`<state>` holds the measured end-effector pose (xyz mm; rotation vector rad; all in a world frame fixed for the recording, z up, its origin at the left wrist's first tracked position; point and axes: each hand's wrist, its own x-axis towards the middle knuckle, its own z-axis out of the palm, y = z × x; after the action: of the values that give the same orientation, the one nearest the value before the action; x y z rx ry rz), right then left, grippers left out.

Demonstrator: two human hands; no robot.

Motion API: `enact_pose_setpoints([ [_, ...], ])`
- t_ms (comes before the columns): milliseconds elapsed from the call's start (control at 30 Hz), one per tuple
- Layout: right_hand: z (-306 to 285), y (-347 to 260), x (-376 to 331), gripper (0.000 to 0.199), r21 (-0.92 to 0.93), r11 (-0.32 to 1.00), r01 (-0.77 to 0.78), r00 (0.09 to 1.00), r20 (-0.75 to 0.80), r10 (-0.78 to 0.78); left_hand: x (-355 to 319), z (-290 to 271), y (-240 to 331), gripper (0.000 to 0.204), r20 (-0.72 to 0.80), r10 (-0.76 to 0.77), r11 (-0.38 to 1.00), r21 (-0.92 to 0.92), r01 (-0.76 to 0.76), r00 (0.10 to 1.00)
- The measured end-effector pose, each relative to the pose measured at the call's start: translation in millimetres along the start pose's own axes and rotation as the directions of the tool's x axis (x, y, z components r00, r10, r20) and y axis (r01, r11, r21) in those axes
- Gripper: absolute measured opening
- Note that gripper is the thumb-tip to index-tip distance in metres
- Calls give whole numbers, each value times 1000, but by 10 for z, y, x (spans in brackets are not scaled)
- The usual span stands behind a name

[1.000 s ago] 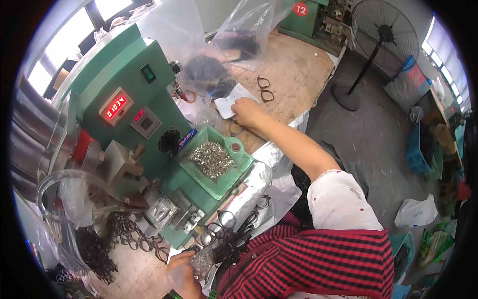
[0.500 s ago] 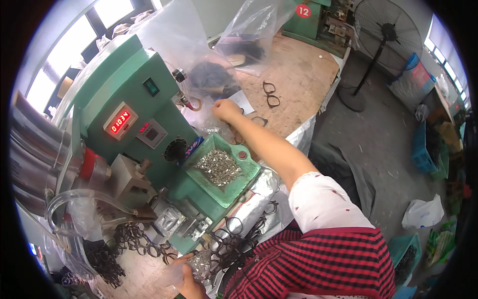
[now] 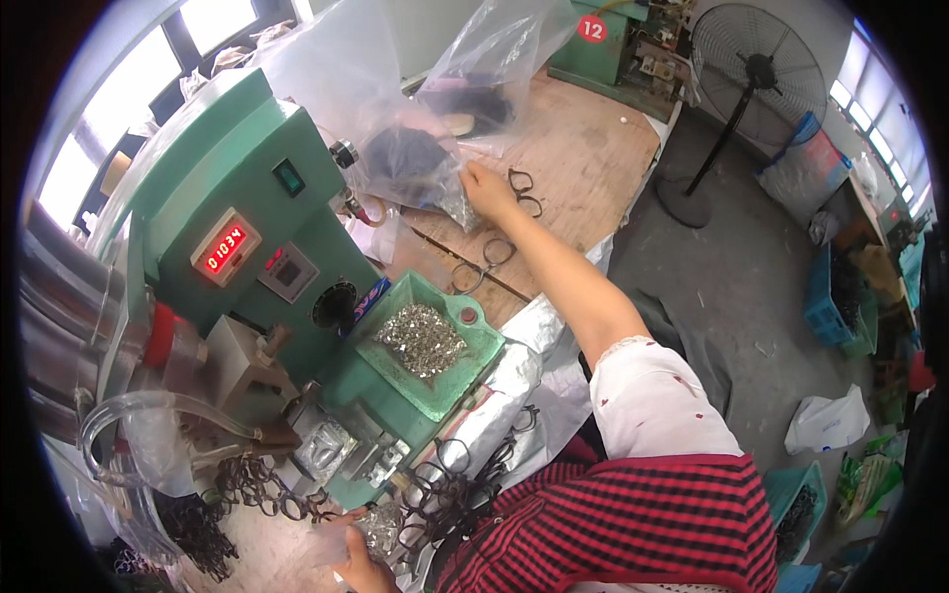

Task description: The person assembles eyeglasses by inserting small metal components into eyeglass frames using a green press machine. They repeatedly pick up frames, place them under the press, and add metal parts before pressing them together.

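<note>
My right arm reaches across to the far side, where my right hand (image 3: pixel 486 190) is closed on a small clear plastic bag (image 3: pixel 457 208) with shiny bits in it. At the bottom, my left hand (image 3: pixel 362 565) grips another clear bag of small metal parts (image 3: pixel 380 526), beside a tangle of dark eyeglass frames (image 3: pixel 450 494). Between the hands sits a green tray (image 3: pixel 465 366) on the machine, with a heap of small silvery metal pieces (image 3: pixel 420 338) in it. One eyeglass frame (image 3: pixel 497 251) lies just below my right hand, and a dark one (image 3: pixel 521 181) lies beyond it.
A green machine (image 3: pixel 247 178) with a red lit display fills the left side. Large clear bags (image 3: pixel 410 158) with dark contents stand at the back of the wooden table (image 3: pixel 583 138). More dark frames (image 3: pixel 262 484) lie at lower left. A floor fan (image 3: pixel 759 71) and blue crate (image 3: pixel 828 296) are to the right.
My right hand has moved to the right, and the small bag now hangs from it. The eyeglass frame below shows more fully. My left hand still holds its bag; the whole view has shifted slightly.
</note>
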<state>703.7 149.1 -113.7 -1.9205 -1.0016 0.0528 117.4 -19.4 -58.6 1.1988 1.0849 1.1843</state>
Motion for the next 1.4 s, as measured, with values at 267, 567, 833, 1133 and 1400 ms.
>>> enact_pose_setpoints([
  [267,21,159,-94,36,-183,982,-44,993,104,64,-22,-108,-157,28,-70,-37,999,17,39,997],
  [567,-268,219,139,45,492,853,-174,981,11,193,-5,-138,-44,29,-20,20,1000,1,-20,1000],
  [833,-545,-1492,-814,19,726,665,176,980,-64,-189,16,35,456,39,155,49,988,139,-70,987],
  [1133,-857,-2703,-2604,24,638,695,-331,457,753,-474,174,581,861,67,494,-170,950,-149,276,853],
  [1400,-720,-2644,-2638,25,651,759,-7,671,566,-479,301,816,727,57,493,-305,779,-363,511,815],
])
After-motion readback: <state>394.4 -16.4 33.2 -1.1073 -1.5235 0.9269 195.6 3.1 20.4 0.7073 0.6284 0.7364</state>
